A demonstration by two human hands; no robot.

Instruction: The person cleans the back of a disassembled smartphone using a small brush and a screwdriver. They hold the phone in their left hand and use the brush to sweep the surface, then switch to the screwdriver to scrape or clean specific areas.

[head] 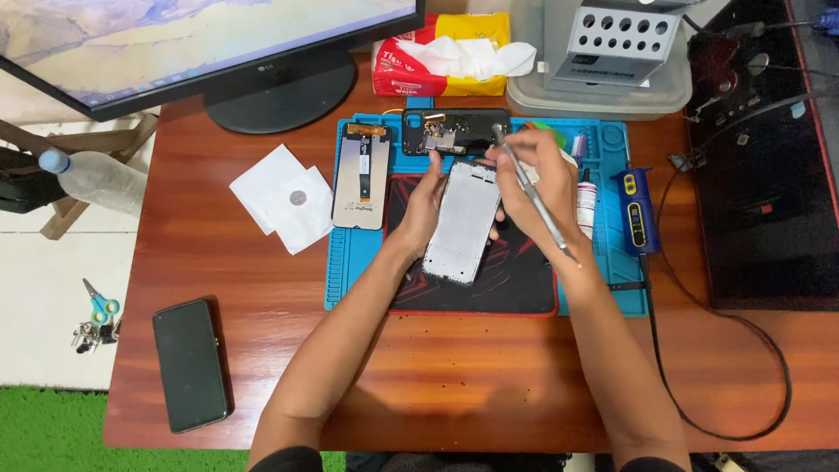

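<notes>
Head view, left hand [426,205]: grip closed on the left edge of a silver phone frame [463,223], held tilted above the red pad [516,280].
Right hand [533,179]: grip closed on a slim metal tool [533,194], tip at the frame's top.
Blue mat [350,262]: detached screen [361,177], phone back housing [454,131].
Surface [262,288]: black phone [190,364].

Desk's pretty busy: monitor [218,44] at the back, tissue pack [441,54] beside it, black phone [190,364] lying face up near the front left, white paper squares [281,199], and a plastic bottle [92,177] plus scissors [100,303] off the left edge.
</notes>
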